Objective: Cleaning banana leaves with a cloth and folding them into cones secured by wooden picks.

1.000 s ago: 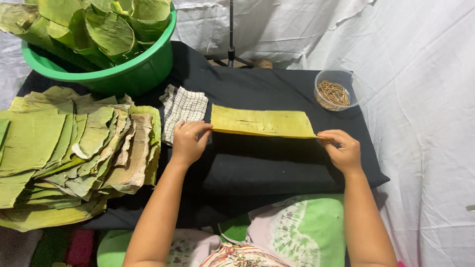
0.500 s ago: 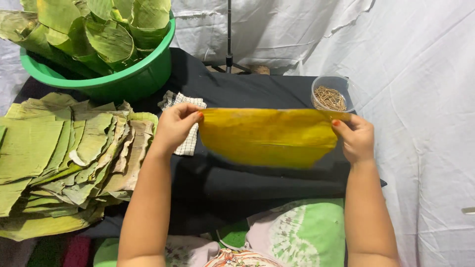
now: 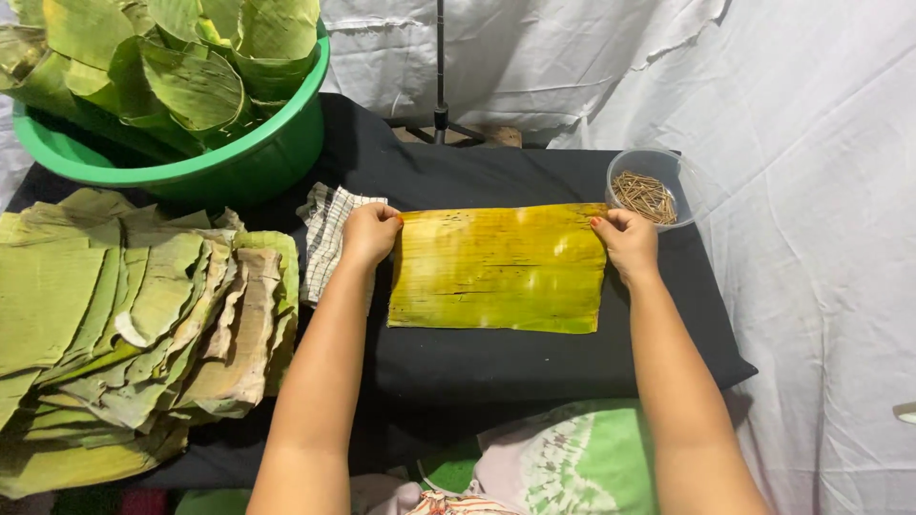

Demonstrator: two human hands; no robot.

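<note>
a yellow-green banana leaf sheet (image 3: 498, 269) lies spread flat on the black cloth (image 3: 534, 367) covering the work surface, its long side running left to right. the left hand (image 3: 368, 234) is curled closed at the sheet's upper left corner, fingers pinching the edge there. the right hand (image 3: 625, 240) is closed the same way on the upper right corner, thumb and fingers gripping the edge. both forearms reach in from the bottom, 1 on each side of the sheet.

just beside the left hand, partly under it, lies a checked cloth (image 3: 326, 238). further left sits a thick stack of cut green leaves (image 3: 124, 324), some with browned, curled edges. behind the stack stands a green plastic tub (image 3: 243, 157) filled with rolled and folded leaves. near the right hand, just past the sheet's upper right corner, is a small clear bowl (image 3: 625, 167) holding thin wooden sticks (image 3: 645, 195). white fabric (image 3: 811, 191) hangs behind and to the right, and a dark stand (image 3: 440, 67) rises at the back.
</note>
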